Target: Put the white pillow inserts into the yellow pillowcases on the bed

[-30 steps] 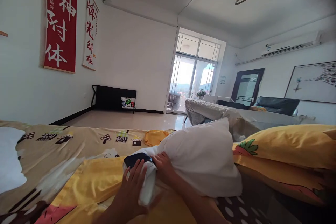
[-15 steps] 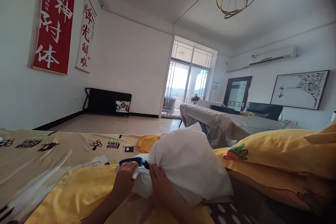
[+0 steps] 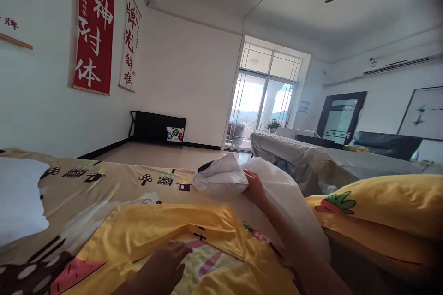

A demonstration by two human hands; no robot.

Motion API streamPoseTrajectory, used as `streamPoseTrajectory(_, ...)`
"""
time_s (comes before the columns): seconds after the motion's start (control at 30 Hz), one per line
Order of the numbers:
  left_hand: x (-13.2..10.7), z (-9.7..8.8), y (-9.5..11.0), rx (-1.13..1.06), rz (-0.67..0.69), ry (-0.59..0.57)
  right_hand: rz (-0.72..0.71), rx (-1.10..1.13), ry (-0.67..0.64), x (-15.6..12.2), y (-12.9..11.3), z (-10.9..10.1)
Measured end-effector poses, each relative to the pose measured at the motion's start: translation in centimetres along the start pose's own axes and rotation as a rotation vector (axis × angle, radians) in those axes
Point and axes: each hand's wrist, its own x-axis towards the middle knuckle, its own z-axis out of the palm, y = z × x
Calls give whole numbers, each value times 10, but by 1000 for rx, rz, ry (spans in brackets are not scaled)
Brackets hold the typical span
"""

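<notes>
Right hand (image 3: 254, 186) gripped the far end of the white pillow (image 3: 277, 198), fingers closed on bunched fabric; pillow lay on the bed (image 3: 104, 179), partly under the yellow case (image 3: 173, 235). Left hand (image 3: 166, 265) lay flat, fingers spread, pressing on the case near its opening. Second yellow pillow (image 3: 380, 207) at right, just beside. Judgement: the step goes best with the case pinned flat while the pillow is fed in corner first, grip kept on fabric, not filling.
</notes>
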Motion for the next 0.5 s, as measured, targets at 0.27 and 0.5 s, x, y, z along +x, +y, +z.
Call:
streamPoseTrajectory(0.27,-13,35,-11,-120,81,-272,-195,-48,-195,25,-24,-74)
streamPoseTrajectory(0.5,-15,8,-63,-413,-56,-310,-372,27,-653,-11,-100,39)
